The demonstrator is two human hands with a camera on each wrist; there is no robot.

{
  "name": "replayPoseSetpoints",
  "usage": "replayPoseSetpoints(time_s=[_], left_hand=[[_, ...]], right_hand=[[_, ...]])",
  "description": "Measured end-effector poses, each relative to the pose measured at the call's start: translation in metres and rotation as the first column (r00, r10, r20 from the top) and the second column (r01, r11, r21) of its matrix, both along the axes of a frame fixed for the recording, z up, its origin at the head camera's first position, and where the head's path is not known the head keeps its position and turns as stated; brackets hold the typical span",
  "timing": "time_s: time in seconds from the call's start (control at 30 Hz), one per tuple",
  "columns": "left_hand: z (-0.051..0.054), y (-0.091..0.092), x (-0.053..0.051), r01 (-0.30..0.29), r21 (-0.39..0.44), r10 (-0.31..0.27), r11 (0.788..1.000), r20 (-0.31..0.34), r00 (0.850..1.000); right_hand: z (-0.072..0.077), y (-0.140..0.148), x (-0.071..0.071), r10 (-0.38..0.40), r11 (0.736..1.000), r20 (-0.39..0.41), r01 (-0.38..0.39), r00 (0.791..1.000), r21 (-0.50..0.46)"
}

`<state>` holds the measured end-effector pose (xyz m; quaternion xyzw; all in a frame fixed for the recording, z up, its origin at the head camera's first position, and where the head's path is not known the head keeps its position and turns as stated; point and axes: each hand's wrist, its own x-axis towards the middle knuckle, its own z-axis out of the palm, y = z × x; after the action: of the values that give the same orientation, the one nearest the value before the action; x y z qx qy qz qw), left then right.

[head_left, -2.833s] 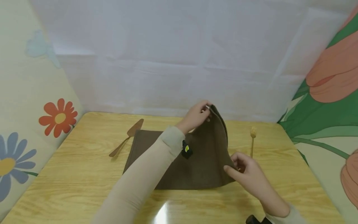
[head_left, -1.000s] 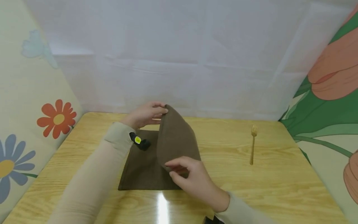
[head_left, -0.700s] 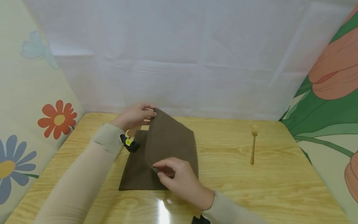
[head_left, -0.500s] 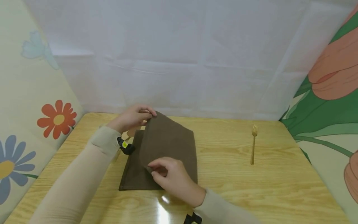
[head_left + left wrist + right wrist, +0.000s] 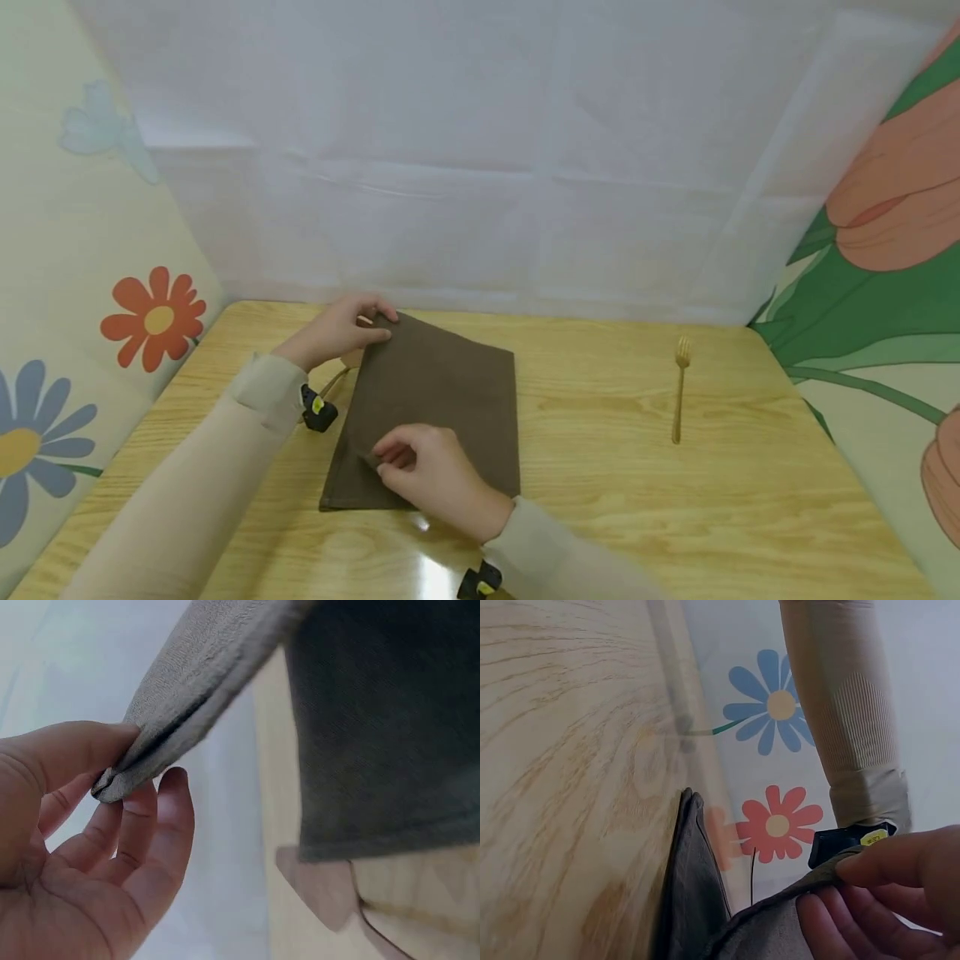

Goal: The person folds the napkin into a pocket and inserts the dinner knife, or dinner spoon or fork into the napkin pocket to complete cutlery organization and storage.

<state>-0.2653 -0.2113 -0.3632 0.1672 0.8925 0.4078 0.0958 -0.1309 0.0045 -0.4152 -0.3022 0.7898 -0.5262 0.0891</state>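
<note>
A brown cloth (image 5: 442,383) lies on the table, its right part folded over to the left onto the rest. My left hand (image 5: 333,331) pinches the flap's far corner between thumb and fingers; the left wrist view shows that corner as doubled fabric (image 5: 169,727), raised above the lower layer. With thumb and fingertips my right hand (image 5: 435,471) pinches the near corner of the flap, just above the cloth's near left part. In the right wrist view, the held edge (image 5: 787,889) is lifted off the layer below.
A cake server (image 5: 319,889) lies left of the cloth, mostly hidden behind my left hand and wrist in the head view. A gold fork (image 5: 680,387) lies apart on the right of the wood-grain table (image 5: 600,533). A white sheet (image 5: 480,167) hangs behind.
Both hands have carried the cloth's right edge leftward across and then lowered it, so the flap now lies nearly over the left part. The fork has stayed put.
</note>
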Motion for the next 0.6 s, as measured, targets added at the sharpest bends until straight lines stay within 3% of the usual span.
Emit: replayPoseSetpoints(time_s=[0.17, 0.4, 0.6], left_hand=[[-0.013, -0.011, 0.002, -0.019, -0.067, 0.020, 0.998, 0.010, 1.000], [-0.029, -0.017, 0.002, 0.003, -0.158, -0.008, 0.987, -0.035, 0.999], [-0.037, -0.013, 0.004, -0.021, -0.240, 0.007, 0.971, -0.057, 0.998]], right_hand=[[-0.002, -0.011, 0.000, 0.019, 1.000, 0.025, -0.019, 1.000, 0.021], [-0.011, -0.026, 0.002, 0.039, 0.996, 0.053, -0.044, 0.998, 0.081], [-0.020, -0.036, 0.001, -0.003, 0.996, 0.081, -0.005, 0.997, 0.086]])
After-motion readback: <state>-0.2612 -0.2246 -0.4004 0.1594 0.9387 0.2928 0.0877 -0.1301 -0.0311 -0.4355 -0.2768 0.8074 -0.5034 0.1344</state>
